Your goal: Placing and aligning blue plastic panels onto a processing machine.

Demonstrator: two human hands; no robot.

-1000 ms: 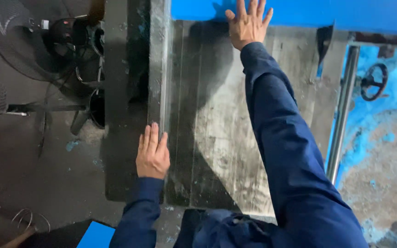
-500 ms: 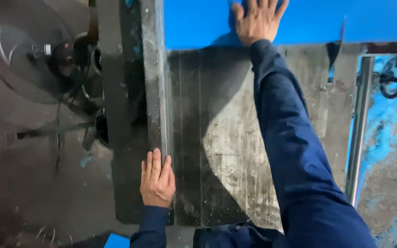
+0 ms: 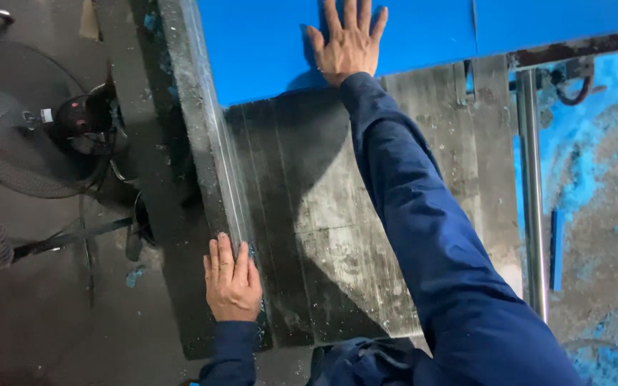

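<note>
The blue sheet (image 3: 266, 43) lies at the far end of the bench (image 3: 337, 236). The right hand (image 3: 348, 46) presses flat on its near edge, grip open, holding nothing. The left hand (image 3: 232, 279) rests open on the bench's metal rail (image 3: 216, 143); a palm-only push could let the sheet skew against the rail.

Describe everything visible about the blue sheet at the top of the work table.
The blue sheet is flat, smooth, matte and rigid-looking, with a straight near edge. It lies across the far end of the worn grey table and runs out of frame at the top and right. The right hand presses flat on it, fingers spread.
</note>
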